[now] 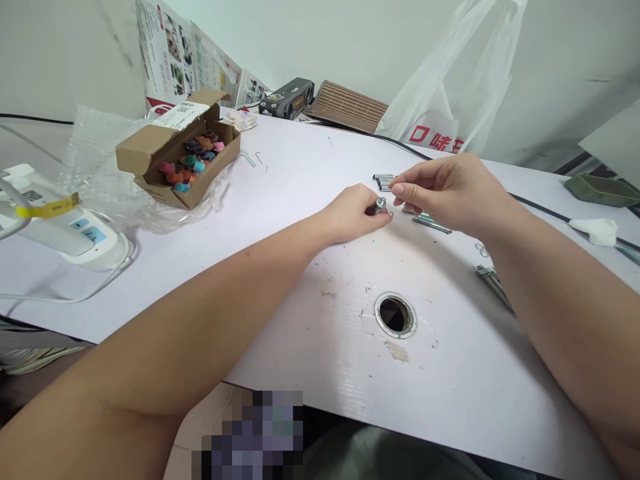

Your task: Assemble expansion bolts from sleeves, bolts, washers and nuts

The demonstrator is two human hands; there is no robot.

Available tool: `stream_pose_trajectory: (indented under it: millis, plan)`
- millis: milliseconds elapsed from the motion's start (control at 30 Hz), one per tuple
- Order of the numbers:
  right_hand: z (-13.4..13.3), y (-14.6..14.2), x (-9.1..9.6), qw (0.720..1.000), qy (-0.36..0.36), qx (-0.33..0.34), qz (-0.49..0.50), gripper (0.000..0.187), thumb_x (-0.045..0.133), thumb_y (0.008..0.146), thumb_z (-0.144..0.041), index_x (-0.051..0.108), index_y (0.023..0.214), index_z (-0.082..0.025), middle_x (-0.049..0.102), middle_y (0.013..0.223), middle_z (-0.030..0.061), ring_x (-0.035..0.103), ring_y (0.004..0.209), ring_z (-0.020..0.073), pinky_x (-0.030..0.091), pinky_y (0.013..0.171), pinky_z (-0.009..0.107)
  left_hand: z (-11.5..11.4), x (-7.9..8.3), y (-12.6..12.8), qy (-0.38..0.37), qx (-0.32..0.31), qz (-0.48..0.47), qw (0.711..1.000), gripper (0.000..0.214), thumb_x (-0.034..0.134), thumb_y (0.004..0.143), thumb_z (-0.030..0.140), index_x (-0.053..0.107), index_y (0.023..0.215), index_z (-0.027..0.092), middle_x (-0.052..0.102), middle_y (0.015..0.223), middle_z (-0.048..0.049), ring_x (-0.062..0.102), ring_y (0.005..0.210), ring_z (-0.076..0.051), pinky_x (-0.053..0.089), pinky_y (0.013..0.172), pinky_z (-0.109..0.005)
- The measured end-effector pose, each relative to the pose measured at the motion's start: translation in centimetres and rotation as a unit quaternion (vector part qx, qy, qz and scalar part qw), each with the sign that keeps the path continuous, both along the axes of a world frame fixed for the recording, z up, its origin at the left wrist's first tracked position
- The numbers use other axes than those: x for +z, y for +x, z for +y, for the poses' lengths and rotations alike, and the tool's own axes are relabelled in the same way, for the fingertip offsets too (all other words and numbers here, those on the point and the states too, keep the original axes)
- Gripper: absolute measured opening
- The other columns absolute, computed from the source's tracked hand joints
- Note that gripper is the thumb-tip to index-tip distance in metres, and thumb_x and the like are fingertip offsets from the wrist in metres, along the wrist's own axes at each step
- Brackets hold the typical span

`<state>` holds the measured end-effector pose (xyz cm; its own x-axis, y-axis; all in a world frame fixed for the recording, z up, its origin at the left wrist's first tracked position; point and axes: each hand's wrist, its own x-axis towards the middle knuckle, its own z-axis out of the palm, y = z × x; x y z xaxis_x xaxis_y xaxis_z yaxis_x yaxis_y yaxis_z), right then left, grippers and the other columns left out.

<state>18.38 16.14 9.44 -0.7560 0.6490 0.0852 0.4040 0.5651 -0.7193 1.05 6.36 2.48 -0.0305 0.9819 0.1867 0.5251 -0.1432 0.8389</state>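
Observation:
My left hand [353,215] rests on the white table, its thumb and fingers closed around a short metal bolt [381,203] that stands with its end up. A thin ring [391,214] shows by the thumb tip. Just to the right, my right hand [447,190] hovers with thumb and fingertips pinched together; whatever is between them is too small to make out. Behind the hands lie short metal tubes [383,180] side by side. Longer metal rods [434,224] are under the right hand, partly covered by it.
Small rings [481,249] and more metal rods [493,285] lie beside my right forearm. A round hole with a metal rim [377,319] opens in the tabletop. On the left are a cardboard box [150,150] of colourful caps and a white device [85,233]; a plastic bag [450,87] stands behind.

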Motion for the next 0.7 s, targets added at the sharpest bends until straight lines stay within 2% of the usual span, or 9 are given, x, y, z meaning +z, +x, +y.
stream_pose_trajectory:
  millis: [167, 267, 367, 433, 500, 600, 700]
  plan:
    - [1.3, 0.4, -0.8, 0.989, -0.044, 0.043, -0.136, 0.039, 0.09, 0.084, -0.059, 0.085, 0.092, -0.02, 0.068, 0.072, 0.0066, 0.057, 0.064, 0.0167, 0.043, 0.054, 0.032, 0.1, 0.0, 0.0, -0.013, 0.004, 0.011, 1.0, 0.027, 0.064, 0.089, 0.033, 0.054, 0.068, 0.02, 0.046, 0.066, 0.0031, 0.039, 0.066, -0.012, 0.03, 0.064, -0.034]
    - [1.9, 0.5, -1.4, 0.985, -0.064, 0.048, -0.152, 0.049, 0.09, 0.081, -0.069, 0.083, 0.089, -0.022, 0.066, 0.073, 0.0054, 0.055, 0.064, 0.0155, 0.039, 0.05, 0.03, 0.1, 0.1, 0.0, -0.018, 0.012, 0.019, 1.0, 0.032, 0.065, 0.09, 0.034, 0.049, 0.065, 0.02, 0.043, 0.065, 0.0035, 0.037, 0.066, -0.011, 0.028, 0.063, -0.034]
    - [2.1, 0.7, -1.2, 0.985, -0.075, 0.054, -0.146, 0.052, 0.09, 0.079, -0.072, 0.081, 0.085, -0.021, 0.064, 0.07, 0.0038, 0.049, 0.06, 0.0121, 0.036, 0.049, 0.028, 0.1, 0.1, 0.0, -0.023, 0.021, 0.027, 0.999, 0.035, 0.067, 0.09, 0.037, 0.05, 0.064, 0.02, 0.043, 0.064, 0.004, 0.036, 0.065, -0.011, 0.028, 0.063, -0.034]
    - [1.9, 0.8, -0.6, 0.987, -0.078, 0.043, -0.13, 0.051, 0.091, 0.08, -0.069, 0.078, 0.082, -0.02, 0.062, 0.068, 0.0034, 0.047, 0.058, 0.0107, 0.034, 0.048, 0.027, 0.1, 0.1, -0.1, -0.034, 0.022, 0.024, 0.999, 0.031, 0.069, 0.089, 0.039, 0.059, 0.068, 0.019, 0.048, 0.065, 0.0036, 0.041, 0.066, -0.012, 0.03, 0.064, -0.033]
    - [1.4, 0.7, 0.0, 0.992, -0.098, 0.027, -0.072, 0.05, 0.094, 0.078, -0.065, 0.076, 0.077, -0.019, 0.063, 0.069, 0.0041, 0.049, 0.059, 0.0109, 0.036, 0.05, 0.027, 0.1, 0.1, -0.2, -0.04, 0.017, 0.014, 0.999, 0.03, 0.072, 0.088, 0.041, 0.064, 0.072, 0.018, 0.053, 0.067, 0.0032, 0.045, 0.066, -0.012, 0.032, 0.065, -0.033]
    - [0.4, 0.0, 0.0, 0.985, -0.16, 0.045, 0.039, 0.047, 0.099, 0.074, -0.06, 0.074, 0.072, -0.019, 0.066, 0.073, 0.0058, 0.053, 0.064, 0.0124, 0.044, 0.058, 0.029, 0.0, 0.3, -0.3, -0.047, 0.018, 0.02, 0.999, 0.036, 0.074, 0.087, 0.044, 0.058, 0.065, 0.019, 0.046, 0.062, 0.0049, 0.041, 0.062, -0.011, 0.031, 0.063, -0.033]
    - [-0.3, -0.8, -0.4, 0.978, -0.188, 0.055, 0.066, 0.035, 0.097, 0.079, -0.045, 0.076, 0.071, -0.019, 0.066, 0.072, 0.006, 0.052, 0.063, 0.012, 0.044, 0.06, 0.029, 0.0, 0.6, -0.3, -0.061, 0.028, 0.038, 0.997, 0.033, 0.074, 0.086, 0.044, 0.064, 0.069, 0.018, 0.047, 0.062, 0.005, 0.042, 0.061, -0.012, 0.031, 0.062, -0.033]
